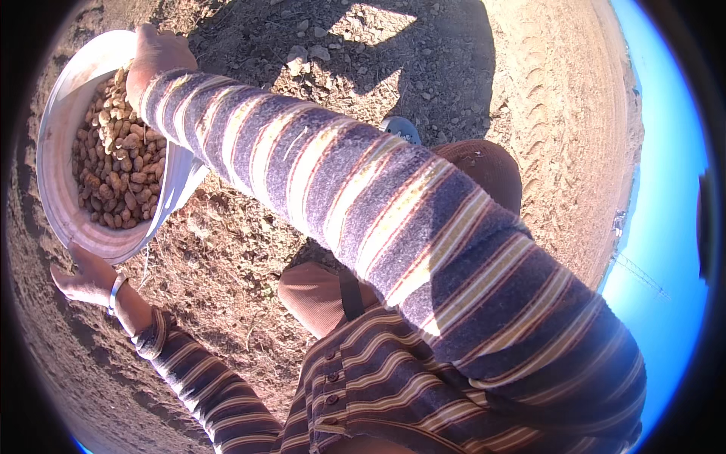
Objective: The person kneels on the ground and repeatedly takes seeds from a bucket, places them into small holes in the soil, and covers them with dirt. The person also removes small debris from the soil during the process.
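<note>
A pale bucket [57, 153], tilted at the left, contains many unshelled peanuts [122, 187]. My right hand [161, 54] is at its upper right rim, fingers curled down over the inner side. Beneath those fingers some peanuts look brighter than the rest; whether the hand holds any of them or grips the rim is hidden. My left hand [88, 278], wearing a light bracelet [116, 292] at the wrist, is against the lower rim. Its thumb sticks out to the side, and some of its fingers are hidden.
Dry, crumbly soil [221, 267] with straw bits surrounds the bucket. Small stones [309, 54] lie in my shadow ahead. My bent knees [482, 167] and a grey shoe tip [401, 129] show beneath my striped sleeve [340, 176]. Tyre tracks [533, 113] mark the field at the right.
</note>
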{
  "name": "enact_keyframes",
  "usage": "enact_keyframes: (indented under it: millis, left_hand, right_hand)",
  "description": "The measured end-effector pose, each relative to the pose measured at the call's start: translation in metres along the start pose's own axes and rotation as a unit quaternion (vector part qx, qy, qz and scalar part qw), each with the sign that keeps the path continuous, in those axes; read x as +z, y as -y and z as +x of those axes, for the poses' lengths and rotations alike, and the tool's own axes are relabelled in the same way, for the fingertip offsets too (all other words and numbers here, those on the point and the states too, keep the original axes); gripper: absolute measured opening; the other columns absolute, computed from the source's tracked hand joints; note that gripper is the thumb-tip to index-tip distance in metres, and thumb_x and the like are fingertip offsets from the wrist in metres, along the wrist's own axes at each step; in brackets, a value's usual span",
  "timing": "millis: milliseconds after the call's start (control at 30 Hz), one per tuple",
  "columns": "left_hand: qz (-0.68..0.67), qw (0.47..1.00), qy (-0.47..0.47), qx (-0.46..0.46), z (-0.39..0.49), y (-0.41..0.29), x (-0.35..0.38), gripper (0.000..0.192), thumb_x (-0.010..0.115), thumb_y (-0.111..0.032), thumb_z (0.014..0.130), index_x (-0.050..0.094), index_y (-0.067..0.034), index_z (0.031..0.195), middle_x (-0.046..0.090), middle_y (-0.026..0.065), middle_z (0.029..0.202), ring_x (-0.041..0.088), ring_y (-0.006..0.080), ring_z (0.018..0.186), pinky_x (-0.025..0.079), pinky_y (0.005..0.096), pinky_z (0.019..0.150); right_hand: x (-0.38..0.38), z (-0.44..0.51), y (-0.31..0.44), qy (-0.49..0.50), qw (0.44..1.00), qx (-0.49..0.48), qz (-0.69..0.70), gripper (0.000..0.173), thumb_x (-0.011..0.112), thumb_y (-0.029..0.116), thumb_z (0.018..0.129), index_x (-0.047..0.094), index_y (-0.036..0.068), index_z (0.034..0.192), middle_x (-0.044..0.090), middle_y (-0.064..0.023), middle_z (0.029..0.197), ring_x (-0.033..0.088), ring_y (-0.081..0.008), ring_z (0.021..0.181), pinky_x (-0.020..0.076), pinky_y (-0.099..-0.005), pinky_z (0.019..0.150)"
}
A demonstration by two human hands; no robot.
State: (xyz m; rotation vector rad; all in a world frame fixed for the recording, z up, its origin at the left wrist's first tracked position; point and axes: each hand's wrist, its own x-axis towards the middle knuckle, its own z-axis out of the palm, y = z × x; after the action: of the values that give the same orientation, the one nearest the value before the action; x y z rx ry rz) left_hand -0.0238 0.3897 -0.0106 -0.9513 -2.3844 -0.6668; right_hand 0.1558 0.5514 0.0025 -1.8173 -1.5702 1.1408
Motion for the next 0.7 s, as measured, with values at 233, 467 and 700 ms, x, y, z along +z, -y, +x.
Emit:
enact_keyframes:
  millis: [233, 467, 700]
  left_hand:
    - [-0.212, 0.914, 0.285, 0.197, -0.047, -0.142, 0.003, 0.05, 0.041, -0.039, 0.089, 0.046, 0.001, 0.118, 0.05, 0.0207, 0.116, 0.051, 0.031, 0.102, 0.04, 0.037, 0.087]
    - [-0.075, 0.936, 0.337, 0.071, -0.037, -0.141, 0.048, 0.061, 0.053, -0.046, 0.08, 0.045, 0.001, 0.118, 0.054, 0.0202, 0.107, 0.055, 0.0271, 0.094, 0.042, 0.0335, 0.081]
    - [-0.049, 0.956, 0.286, 0.048, -0.024, -0.115, 0.054, 0.068, 0.059, -0.044, 0.077, 0.04, 0.005, 0.121, 0.051, 0.0219, 0.112, 0.053, 0.0299, 0.098, 0.043, 0.035, 0.083]
  right_hand:
    - [-0.138, 0.075, -0.045, 0.263, 0.944, -0.178, -0.094, 0.036, 0.049, 0.033, 0.085, 0.053, 0.009, 0.112, 0.053, -0.014, 0.11, 0.05, -0.0223, 0.106, 0.0394, -0.0337, 0.091]
    - [-0.391, 0.138, -0.395, 0.064, 0.98, 0.072, -0.173, 0.032, 0.05, 0.032, 0.084, 0.057, 0.011, 0.107, 0.06, -0.0084, 0.099, 0.058, -0.0186, 0.088, 0.047, -0.0324, 0.077]
    - [-0.348, 0.047, -0.566, 0.197, 0.924, 0.092, -0.315, 0.03, 0.054, 0.025, 0.081, 0.055, 0.011, 0.107, 0.058, -0.0093, 0.104, 0.057, -0.0225, 0.093, 0.0446, -0.0347, 0.082]
